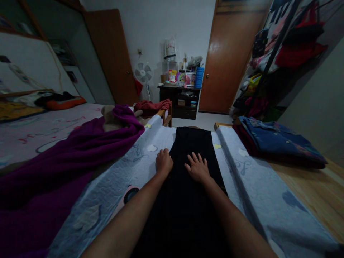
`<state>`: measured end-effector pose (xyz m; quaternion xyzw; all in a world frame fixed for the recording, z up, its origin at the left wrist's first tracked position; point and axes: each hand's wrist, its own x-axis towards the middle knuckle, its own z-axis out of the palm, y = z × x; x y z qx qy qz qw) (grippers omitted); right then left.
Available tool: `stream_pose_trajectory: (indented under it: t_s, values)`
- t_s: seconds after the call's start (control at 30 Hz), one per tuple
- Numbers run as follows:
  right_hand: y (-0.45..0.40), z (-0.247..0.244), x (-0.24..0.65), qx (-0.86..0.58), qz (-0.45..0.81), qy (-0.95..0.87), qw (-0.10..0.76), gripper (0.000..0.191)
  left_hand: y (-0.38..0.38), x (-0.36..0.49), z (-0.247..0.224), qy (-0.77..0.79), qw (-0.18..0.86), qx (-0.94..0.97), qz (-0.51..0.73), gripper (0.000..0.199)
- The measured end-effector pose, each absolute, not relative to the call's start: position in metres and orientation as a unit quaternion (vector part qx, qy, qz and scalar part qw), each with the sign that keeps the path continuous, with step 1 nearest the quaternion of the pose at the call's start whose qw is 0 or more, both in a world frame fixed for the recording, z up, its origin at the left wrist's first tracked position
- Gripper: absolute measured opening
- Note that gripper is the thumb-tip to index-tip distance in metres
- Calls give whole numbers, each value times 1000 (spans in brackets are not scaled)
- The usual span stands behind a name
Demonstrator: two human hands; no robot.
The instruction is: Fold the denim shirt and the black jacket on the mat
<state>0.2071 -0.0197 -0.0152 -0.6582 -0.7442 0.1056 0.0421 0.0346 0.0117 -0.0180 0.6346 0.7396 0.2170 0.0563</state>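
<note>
A black garment (192, 143) lies lengthwise on a pale blue and white patterned cloth (145, 157), its far end straight and narrow. My left hand (164, 162) rests at the garment's left edge with its fingers curled in; what they hold, if anything, is hidden. Flat on the black fabric lies my right hand (198, 167), fingers spread and holding nothing. Partly behind my left forearm is a pink phone-like object (126, 195) with a dark round part.
A purple blanket (88, 143) is heaped on the left. Folded blue and dark red clothes (279, 139) sit on a wooden surface (317, 182) at the right. Beyond stand a white fan (143, 73), a dark cabinet (180, 111) and a brown door (223, 61).
</note>
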Motion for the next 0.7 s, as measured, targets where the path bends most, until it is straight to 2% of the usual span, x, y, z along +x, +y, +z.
stream_pose_trajectory:
  t_s: [0.1, 0.2, 0.27, 0.4, 0.53, 0.7]
  values:
    - [-7, -3, 210, -650, 138, -747, 35, 59, 17, 45, -12, 620, 22, 740, 261, 34]
    - [10, 10, 219, -646, 164, -744, 47, 42, 25, 57, -10, 502, 57, 839, 202, 35]
    - [18, 11, 227, -674, 149, -720, 70, 40, 31, 64, -12, 470, 59, 867, 155, 36]
    - [16, -5, 232, -763, 61, -628, 136, 39, 45, 73, -16, 471, 61, 875, 95, 47]
    - [9, -21, 227, -770, 22, -616, 164, 37, 65, 82, -17, 494, 84, 864, 42, 60]
    - [10, -20, 231, -778, 41, -602, 175, 37, 95, 96, -19, 531, 66, 844, 45, 55]
